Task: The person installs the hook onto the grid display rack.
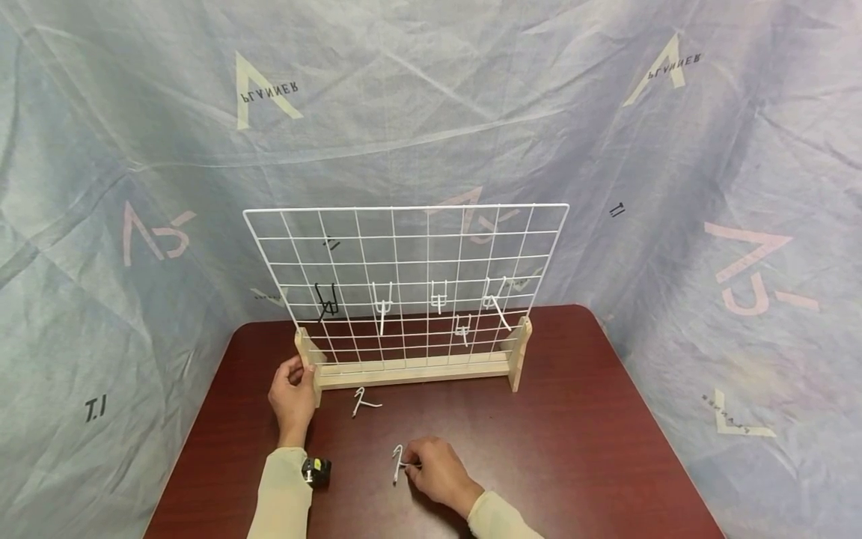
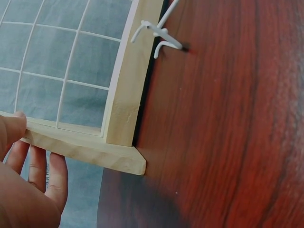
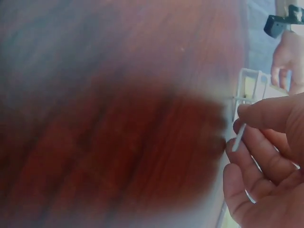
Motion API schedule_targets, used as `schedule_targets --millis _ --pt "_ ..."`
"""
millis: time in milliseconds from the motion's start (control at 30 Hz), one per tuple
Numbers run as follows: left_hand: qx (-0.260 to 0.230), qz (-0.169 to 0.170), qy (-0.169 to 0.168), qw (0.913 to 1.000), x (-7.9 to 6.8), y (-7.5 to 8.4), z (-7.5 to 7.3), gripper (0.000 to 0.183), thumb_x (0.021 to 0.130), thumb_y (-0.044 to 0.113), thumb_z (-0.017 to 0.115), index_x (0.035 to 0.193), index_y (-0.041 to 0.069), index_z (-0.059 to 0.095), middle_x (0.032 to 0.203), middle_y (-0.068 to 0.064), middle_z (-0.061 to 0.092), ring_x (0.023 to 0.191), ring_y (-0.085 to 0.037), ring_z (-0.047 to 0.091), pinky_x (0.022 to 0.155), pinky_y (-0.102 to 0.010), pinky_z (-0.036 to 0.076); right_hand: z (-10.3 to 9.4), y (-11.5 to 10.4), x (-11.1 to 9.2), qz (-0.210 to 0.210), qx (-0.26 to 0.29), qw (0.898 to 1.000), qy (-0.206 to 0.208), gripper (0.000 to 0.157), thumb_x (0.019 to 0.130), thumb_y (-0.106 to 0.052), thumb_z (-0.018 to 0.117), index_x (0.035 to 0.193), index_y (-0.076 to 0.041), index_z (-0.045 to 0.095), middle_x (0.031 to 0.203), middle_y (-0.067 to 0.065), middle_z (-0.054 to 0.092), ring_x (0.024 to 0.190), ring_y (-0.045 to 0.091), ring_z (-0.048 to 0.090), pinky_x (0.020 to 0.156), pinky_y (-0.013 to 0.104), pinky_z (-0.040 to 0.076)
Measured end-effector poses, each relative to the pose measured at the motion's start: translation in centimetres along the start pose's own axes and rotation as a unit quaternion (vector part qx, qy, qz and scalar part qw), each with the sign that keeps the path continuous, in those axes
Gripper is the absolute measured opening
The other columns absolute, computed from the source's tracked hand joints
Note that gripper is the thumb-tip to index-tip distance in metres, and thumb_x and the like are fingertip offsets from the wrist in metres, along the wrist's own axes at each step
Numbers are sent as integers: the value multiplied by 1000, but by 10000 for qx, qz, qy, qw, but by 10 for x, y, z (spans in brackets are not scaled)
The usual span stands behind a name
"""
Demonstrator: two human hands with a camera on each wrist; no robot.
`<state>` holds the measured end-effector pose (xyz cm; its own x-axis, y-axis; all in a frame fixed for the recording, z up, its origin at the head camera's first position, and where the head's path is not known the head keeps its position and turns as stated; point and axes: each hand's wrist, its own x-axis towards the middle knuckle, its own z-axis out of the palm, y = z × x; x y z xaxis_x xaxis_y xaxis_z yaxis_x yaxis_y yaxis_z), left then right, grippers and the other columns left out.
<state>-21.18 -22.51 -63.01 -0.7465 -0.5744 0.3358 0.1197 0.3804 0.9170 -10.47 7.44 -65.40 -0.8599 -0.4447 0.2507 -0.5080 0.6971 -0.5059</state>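
Observation:
A white wire grid panel (image 1: 404, 208) stands upright in a wooden base (image 1: 417, 372). At its left end, my left hand (image 1: 292, 400) grips the wooden side piece (image 2: 95, 154), thumb on one face and fingers on the other. Lower in the head view, my right hand (image 1: 441, 471) pinches a white wire hook (image 1: 396, 466) by its prong; the right wrist view shows thumb and fingertips around it. Another white hook (image 1: 360, 403) lies on the table just in front of the base.
Several white hooks (image 1: 383, 305) and one black hook (image 1: 328, 305) hang on the grid's middle and lower wires. A dark red wood-grain table (image 1: 579, 449) lies beneath everything. Grey printed cloth (image 1: 431, 97) surrounds it at the back and sides.

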Motion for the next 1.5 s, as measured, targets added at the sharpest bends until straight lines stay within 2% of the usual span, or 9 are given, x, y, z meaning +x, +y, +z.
schedule_targets --millis 233,400,700,1033,1267,1500 --pt "-1 2 3 10000 0 1 0 27 95 6 77 122 6 74 113 -13 74 92 2 62 75 -1 44 -2 4 0 -127 326 9992 195 17 82 -6 85 89 -19 78 88 -11 77 81 -3 67 74 17 55" --pt "-15 -3 -13 10000 0 1 1 27 95 7 77 122 6 74 113 -13 75 92 2 63 74 -1 44 -3 5 1 -12 825 9962 294 17 82 -1 82 90 -15 79 91 -6 78 79 -5 66 71 13 55" --pt "0 -21 -36 10000 0 3 1 27 96 7 76 122 5 73 114 -15 74 97 -13 66 75 -1 43 -6 1 0 137 1273 9907 468 16 82 -2 83 90 -14 76 88 -5 78 73 -9 62 68 10 53" --pt "25 23 -1 10000 -1 4 1 27 96 7 76 123 5 73 115 -15 74 99 -20 68 76 -1 43 -3 -1 -1 386 2327 9712 324 13 85 1 82 92 -8 76 85 4 79 72 -5 68 63 16 58" --pt "-4 78 17 10000 0 4 2 27 97 6 75 124 3 72 116 -18 73 104 -32 72 77 -1 42 -9 -3 1 462 2460 9673 409 10 90 -2 81 96 -9 77 86 0 80 73 -3 70 64 18 59" --pt "41 103 71 9999 -2 2 3 27 96 4 76 122 2 72 115 -19 74 102 -30 72 77 -3 43 -23 -2 10 437 2349 9692 594 11 90 -3 82 99 -7 77 89 0 80 80 1 73 71 19 61"
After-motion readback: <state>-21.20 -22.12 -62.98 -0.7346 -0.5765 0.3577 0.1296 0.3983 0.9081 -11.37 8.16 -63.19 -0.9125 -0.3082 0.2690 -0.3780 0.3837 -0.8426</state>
